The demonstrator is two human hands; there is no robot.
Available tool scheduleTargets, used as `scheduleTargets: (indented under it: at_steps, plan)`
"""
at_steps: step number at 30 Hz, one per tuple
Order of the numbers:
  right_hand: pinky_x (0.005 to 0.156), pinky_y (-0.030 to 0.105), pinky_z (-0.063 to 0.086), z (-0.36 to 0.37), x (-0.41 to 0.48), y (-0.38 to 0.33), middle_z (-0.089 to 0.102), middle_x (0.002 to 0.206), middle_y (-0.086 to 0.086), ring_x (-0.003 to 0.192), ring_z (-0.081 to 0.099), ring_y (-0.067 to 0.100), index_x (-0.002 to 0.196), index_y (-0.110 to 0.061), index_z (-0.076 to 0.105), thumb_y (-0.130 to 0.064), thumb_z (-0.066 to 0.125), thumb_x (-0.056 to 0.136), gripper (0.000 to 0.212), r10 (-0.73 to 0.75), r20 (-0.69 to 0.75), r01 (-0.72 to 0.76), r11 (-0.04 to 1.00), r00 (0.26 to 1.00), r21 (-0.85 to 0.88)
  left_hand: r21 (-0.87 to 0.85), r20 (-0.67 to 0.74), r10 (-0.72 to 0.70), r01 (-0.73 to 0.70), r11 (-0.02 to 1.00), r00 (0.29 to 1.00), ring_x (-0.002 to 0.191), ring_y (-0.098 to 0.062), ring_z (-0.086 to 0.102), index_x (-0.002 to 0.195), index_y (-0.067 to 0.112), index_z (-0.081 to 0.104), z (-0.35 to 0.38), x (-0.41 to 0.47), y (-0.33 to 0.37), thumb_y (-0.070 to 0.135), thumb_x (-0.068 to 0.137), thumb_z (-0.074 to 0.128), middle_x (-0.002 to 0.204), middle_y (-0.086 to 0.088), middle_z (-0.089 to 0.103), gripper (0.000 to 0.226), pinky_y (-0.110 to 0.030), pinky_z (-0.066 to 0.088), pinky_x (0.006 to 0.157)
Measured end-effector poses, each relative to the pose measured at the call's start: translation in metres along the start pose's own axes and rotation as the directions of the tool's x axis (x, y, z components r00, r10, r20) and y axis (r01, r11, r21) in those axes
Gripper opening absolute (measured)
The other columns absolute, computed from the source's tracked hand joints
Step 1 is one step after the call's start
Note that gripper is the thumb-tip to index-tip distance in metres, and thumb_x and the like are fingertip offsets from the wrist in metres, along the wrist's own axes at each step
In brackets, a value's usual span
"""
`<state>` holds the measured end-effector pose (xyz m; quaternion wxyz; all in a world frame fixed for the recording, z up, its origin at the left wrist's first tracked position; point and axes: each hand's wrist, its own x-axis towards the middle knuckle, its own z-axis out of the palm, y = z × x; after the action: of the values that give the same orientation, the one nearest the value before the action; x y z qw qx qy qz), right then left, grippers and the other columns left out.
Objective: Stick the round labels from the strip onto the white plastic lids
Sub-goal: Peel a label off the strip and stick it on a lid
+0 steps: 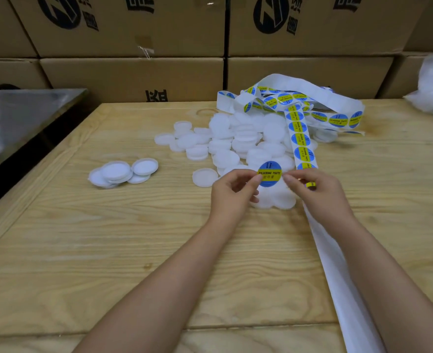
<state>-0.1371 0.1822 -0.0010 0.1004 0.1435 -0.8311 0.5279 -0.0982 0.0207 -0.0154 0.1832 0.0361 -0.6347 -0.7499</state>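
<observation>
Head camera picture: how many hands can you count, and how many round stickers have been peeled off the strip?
Hands: 2, the left hand and the right hand
Peeled label: 1, the peeled label pinched between both hands
Total: 3

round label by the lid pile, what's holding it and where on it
Both hands hold the round label: the left hand pinches its left edge, the right hand its right edge.
</observation>
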Motion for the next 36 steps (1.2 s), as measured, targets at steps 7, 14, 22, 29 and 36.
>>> scheduleTargets:
  at_steps: [7,14,22,29,36]
  plan:
    - [0.060,0.009,0.039,0.011,0.000,0.003,0.062,0.066,-0.015,0.064,0.046,0.003,0.069,-0.023,0.066,-0.013,0.069,0.082,0.017,0.044,-0.052,-0.030,0.971,0.998,0.236,0.003,0.035,-0.045,0.045,0.999,0.998,0.051,-0.007,0.056,0.089,0.018,0.069,0.003,0.000,-0.004,0.012,0.090,0.060,0.066,0.008,0.068,0.011,-0.020,0.046,0.045]
    - [0.063,0.020,0.038,0.014,-0.003,0.010,0.056,0.078,-0.007,0.064,0.050,-0.001,0.099,-0.017,0.053,-0.027,0.068,0.083,0.024,0.112,-0.202,-0.115,0.993,0.973,0.000,0.101,-0.023,-0.134,0.135,0.986,0.991,0.036,-0.008,0.043,0.112,0.022,0.053,0.006,0.002,-0.005,0.017,0.098,0.045,0.080,-0.001,0.070,0.017,-0.015,0.033,0.036]
    - [0.088,0.038,0.039,0.021,-0.008,0.015,0.058,0.108,0.007,0.110,0.049,0.032,0.135,-0.011,0.025,-0.031,0.078,0.072,0.085,0.090,0.049,-0.065,0.923,0.995,-0.380,0.267,-0.031,-0.130,0.134,0.954,0.991,0.036,-0.004,0.044,0.085,0.019,0.061,0.006,0.001,-0.008,0.011,0.094,0.047,0.069,0.005,0.067,0.018,-0.016,0.036,0.039]
    - [0.098,0.029,0.038,0.017,-0.013,0.002,0.050,0.129,-0.004,0.119,0.046,0.014,0.138,-0.018,0.022,-0.006,0.073,0.076,0.081,-0.145,0.210,0.171,0.979,0.967,-0.114,0.219,0.030,-0.171,0.161,0.962,0.985,0.036,-0.014,0.049,0.075,0.018,0.061,0.005,0.001,-0.006,0.029,0.096,0.051,0.055,-0.001,0.062,0.026,-0.019,0.038,0.037]
    - [0.090,0.006,0.036,0.017,-0.016,-0.006,0.049,0.135,-0.006,0.113,0.051,0.003,0.128,-0.036,0.023,-0.002,0.069,0.079,0.075,-0.178,0.235,0.181,0.983,0.956,0.010,0.031,0.135,-0.274,0.272,0.962,0.952,0.050,-0.014,0.063,0.098,0.001,0.063,-0.006,0.008,0.002,0.014,0.095,0.052,0.067,-0.008,0.067,0.017,-0.020,0.047,0.042]
